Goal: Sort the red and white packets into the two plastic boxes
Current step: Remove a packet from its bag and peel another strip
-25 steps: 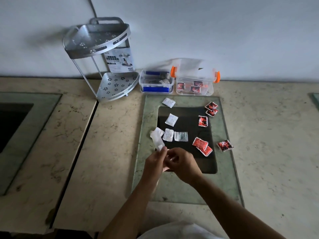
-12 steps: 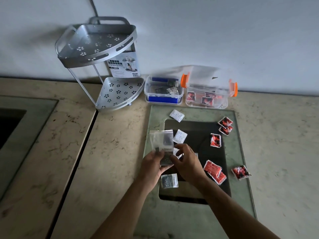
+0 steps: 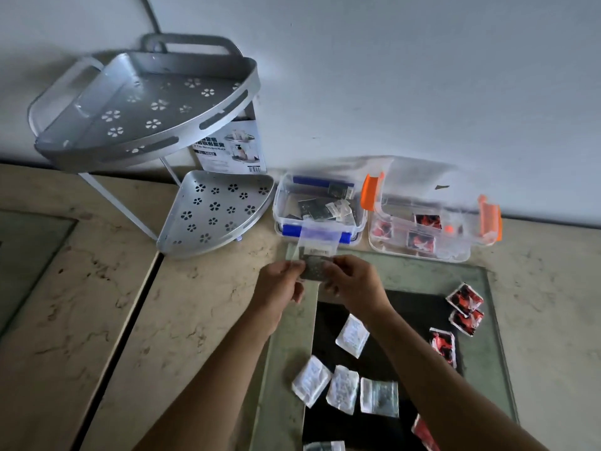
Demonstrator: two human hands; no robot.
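Both my left hand (image 3: pixel 282 283) and right hand (image 3: pixel 353 281) pinched one clear packet (image 3: pixel 314 261) by its edges; it seemed light, limp and slippery.

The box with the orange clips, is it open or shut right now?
Open. The box with the orange clips has no lid on top, its clips stand up, and red packets show directly inside.

Left hand (image 3: pixel 282 281), right hand (image 3: pixel 353 281) raised together (fingers pinched shut).
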